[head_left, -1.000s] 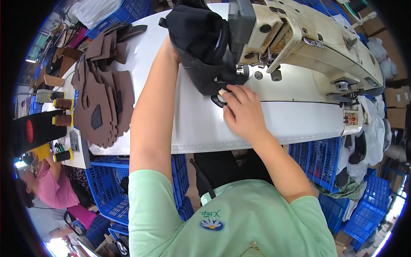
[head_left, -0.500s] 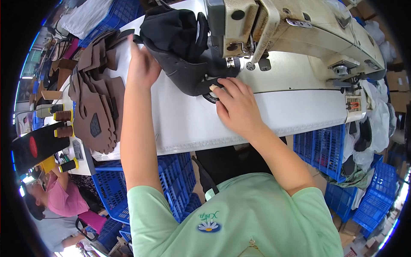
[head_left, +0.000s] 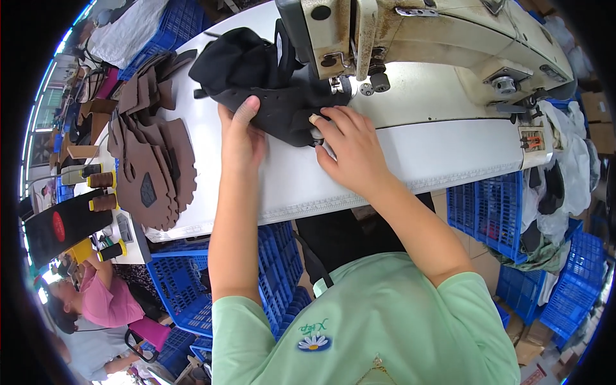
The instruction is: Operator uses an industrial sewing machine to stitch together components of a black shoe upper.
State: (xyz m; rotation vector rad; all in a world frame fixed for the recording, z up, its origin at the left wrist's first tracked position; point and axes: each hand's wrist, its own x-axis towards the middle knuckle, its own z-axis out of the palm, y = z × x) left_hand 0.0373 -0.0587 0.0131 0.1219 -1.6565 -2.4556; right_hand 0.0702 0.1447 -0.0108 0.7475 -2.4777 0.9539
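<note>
A black sewn fabric piece [head_left: 269, 106], with a bulky folded part at its far left, lies under the presser foot [head_left: 336, 83] of a beige sewing machine [head_left: 443, 58]. My left hand [head_left: 242, 135] grips its near left edge, thumb on top and fingers partly hidden underneath. Close to the presser foot, my right hand [head_left: 353, 146] has curled fingers holding the near right edge of the piece. A light wrap covers one fingertip. Beside that finger, a small roundish shiny part is mostly hidden.
Stacked brown cut pieces [head_left: 157, 170] lie left on the white table [head_left: 289, 183]. Thread spools [head_left: 102, 203] stand beyond them. Blue crates [head_left: 484, 212] sit below on both sides. A person in pink [head_left: 112, 298] is at lower left.
My left hand has come right and nearer, from the far left end of the black piece to its near edge. The piece has shifted slightly; my right hand stays near the presser foot.
</note>
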